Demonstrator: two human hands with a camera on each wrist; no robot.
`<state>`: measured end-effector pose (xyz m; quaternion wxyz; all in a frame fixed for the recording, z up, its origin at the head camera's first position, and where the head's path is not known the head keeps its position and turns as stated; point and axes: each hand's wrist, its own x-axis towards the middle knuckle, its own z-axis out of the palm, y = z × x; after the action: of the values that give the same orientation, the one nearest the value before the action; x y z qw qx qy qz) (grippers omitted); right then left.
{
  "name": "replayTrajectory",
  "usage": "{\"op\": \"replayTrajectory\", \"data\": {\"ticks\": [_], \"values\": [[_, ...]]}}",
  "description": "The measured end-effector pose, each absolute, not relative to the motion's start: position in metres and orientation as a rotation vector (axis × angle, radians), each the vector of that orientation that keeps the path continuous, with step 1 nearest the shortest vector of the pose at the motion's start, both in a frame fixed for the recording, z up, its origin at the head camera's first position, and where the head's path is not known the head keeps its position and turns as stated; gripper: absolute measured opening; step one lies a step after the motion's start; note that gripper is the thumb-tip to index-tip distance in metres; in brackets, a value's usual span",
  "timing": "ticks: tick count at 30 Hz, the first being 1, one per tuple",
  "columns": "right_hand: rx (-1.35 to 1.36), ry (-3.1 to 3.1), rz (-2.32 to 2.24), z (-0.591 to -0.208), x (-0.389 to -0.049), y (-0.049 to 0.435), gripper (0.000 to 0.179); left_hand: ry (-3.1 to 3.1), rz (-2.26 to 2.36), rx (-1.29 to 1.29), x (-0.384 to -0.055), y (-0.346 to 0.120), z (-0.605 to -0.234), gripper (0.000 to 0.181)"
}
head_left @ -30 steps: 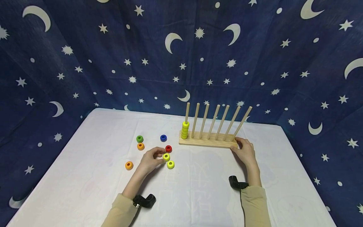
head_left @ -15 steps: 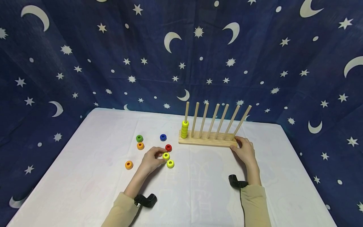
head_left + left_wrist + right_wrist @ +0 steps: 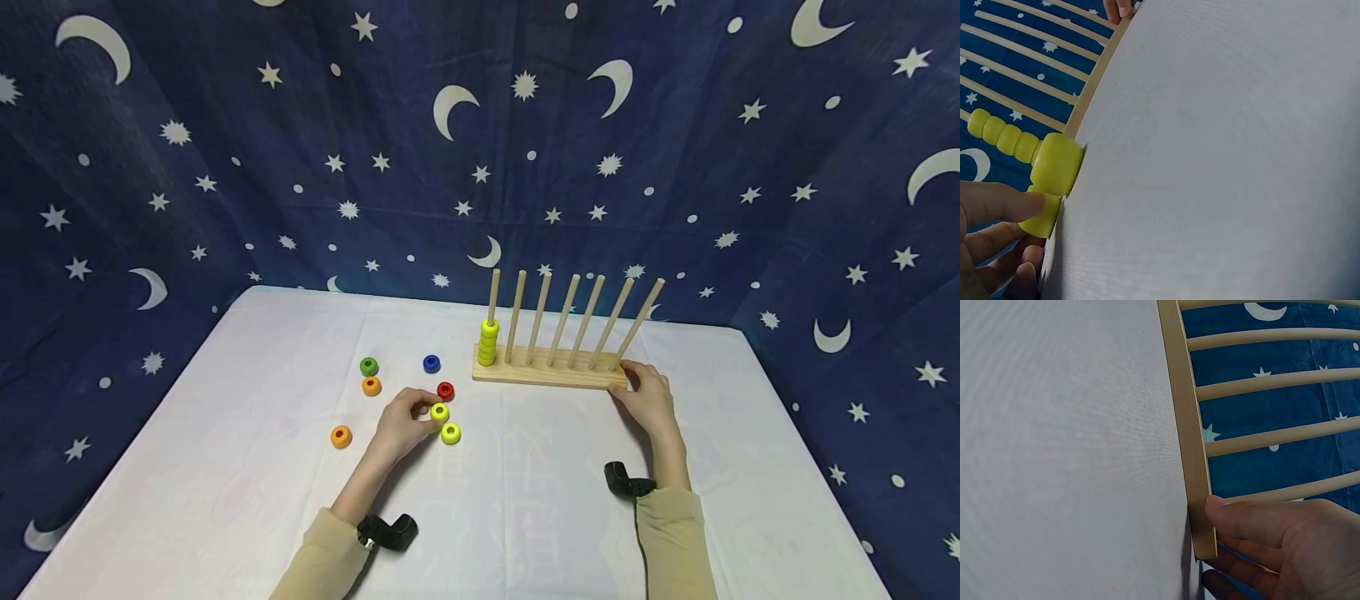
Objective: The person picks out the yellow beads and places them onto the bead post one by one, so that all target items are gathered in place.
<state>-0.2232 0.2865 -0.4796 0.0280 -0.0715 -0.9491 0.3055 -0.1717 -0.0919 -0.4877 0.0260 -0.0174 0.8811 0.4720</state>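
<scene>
My left hand [image 3: 401, 425] pinches a yellow bead [image 3: 1042, 219] between thumb and fingers, down on the white cloth. Right beside it lies a second yellow bead [image 3: 1057, 164], nearer me in the head view. A red bead [image 3: 446, 397] sits just beyond the fingertips. My right hand [image 3: 651, 402] grips the right end of a wooden peg rack [image 3: 547, 379], thumb on the front edge and other fingers behind. Several upright pegs stand on the rack. The leftmost one carries a stack of yellow beads [image 3: 488, 343]; the other pegs are bare.
Left of the rack lies a blue bead [image 3: 431, 370]. Farther left are a green bead [image 3: 368, 372] and an orange bead [image 3: 371, 392], close together. Another orange bead [image 3: 341, 443] lies left of my left forearm. A dark blue star-patterned curtain [image 3: 420, 225] rises behind the table.
Almost nothing moves. My left fingers close in slightly around the yellow bead, which stays in its place. My right hand keeps its grip on the rack.
</scene>
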Motion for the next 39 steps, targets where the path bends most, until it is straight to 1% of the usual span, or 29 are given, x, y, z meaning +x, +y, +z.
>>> {"op": "replayTrajectory", "data": {"ticks": [6, 17, 30, 39], "values": [[-0.234, -2.946, 0.951, -0.4775, -0.2221, 0.2859, 0.058, 2.719, 1.492, -0.053, -0.1707, -0.0917, -0.4886, 0.026], [-0.235, -2.921, 0.968, -0.478, -0.223, 0.2843, 0.057, 2.794, 1.469, -0.018, -0.1699, -0.0895, -0.4906, 0.029], [-0.216, -2.937, 0.955, -0.4787, -0.223, 0.2862, 0.057, 2.73, 1.559, -0.118, -0.1674, -0.0907, -0.4912, 0.032], [-0.228, -2.946, 0.953, -0.478, -0.2223, 0.2862, 0.058, 2.615, 1.649, -0.173, -0.1686, -0.0934, -0.4851, 0.031]]}}
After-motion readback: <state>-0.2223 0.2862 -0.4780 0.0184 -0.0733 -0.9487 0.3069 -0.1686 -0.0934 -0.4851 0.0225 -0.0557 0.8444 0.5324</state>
